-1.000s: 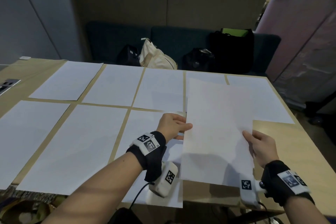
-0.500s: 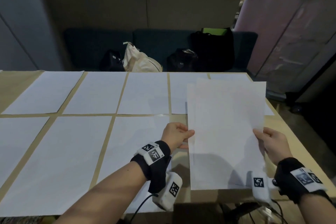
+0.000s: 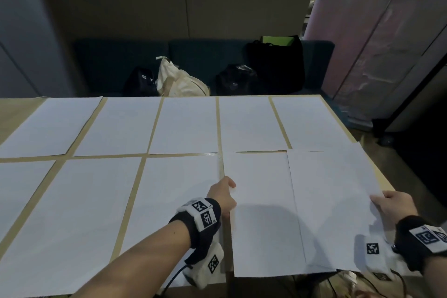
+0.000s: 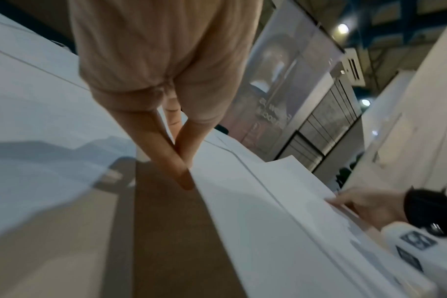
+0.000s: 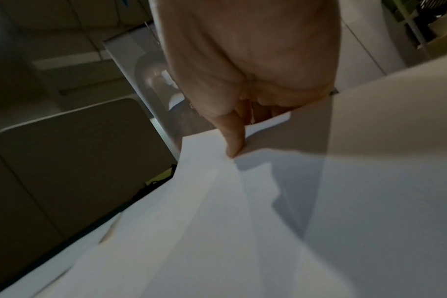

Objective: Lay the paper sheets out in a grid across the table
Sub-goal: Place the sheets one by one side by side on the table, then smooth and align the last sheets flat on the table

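Note:
White paper sheets [image 3: 183, 123] lie in two rows on the wooden table [image 3: 381, 173]. My left hand [image 3: 229, 192] pinches the left edge of one sheet [image 3: 261, 213], which hangs low over the fourth place of the near row. The left wrist view shows thumb and fingers [image 4: 184, 161] closed on that edge. My right hand [image 3: 378, 201] grips the right edge of a thin stack of sheets [image 3: 333, 201] that overlaps the first sheet's right side. In the right wrist view its thumb [image 5: 232, 139] presses on top of the layered sheets [image 5: 217, 221].
Behind the table stands a dark bench with a cream tote bag [image 3: 181, 80] and black bags [image 3: 275, 65]. A tall banner [image 3: 377, 38] stands at the right. The table's right edge runs close to my right hand. Cables hang below the near edge.
The sheets held up together in both hands have come down and apart: the left hand keeps one sheet at the left, and the right hand has moved right with the rest.

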The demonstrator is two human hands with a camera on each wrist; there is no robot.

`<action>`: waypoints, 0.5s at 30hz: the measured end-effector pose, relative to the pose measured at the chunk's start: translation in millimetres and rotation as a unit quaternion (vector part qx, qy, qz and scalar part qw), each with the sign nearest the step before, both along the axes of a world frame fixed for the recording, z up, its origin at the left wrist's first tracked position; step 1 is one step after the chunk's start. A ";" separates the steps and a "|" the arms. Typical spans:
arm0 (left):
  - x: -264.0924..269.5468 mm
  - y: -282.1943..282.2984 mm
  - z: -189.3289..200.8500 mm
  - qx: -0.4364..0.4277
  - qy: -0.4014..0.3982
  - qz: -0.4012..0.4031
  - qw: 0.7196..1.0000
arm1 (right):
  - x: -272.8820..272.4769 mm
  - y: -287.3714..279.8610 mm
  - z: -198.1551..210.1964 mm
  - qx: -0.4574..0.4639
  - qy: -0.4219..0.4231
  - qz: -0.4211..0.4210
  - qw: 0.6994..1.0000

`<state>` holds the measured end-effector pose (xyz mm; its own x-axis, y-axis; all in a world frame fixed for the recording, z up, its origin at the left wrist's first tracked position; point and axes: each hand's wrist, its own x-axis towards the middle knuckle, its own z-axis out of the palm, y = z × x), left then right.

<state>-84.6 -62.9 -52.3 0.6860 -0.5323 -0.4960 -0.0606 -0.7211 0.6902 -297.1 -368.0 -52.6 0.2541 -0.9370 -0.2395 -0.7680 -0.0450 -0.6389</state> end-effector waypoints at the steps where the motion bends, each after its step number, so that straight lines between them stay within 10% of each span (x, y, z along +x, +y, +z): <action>1: -1.5 -0.5 -1.4 0.015 -0.014 -0.019 1.000 | -0.8 0.1 -0.4 -0.006 0.017 -0.001 1.000; 15: -8.9 -15.5 -2.8 0.138 -0.175 -0.098 0.970 | 14.6 10.4 0.7 -0.094 0.134 -0.022 0.986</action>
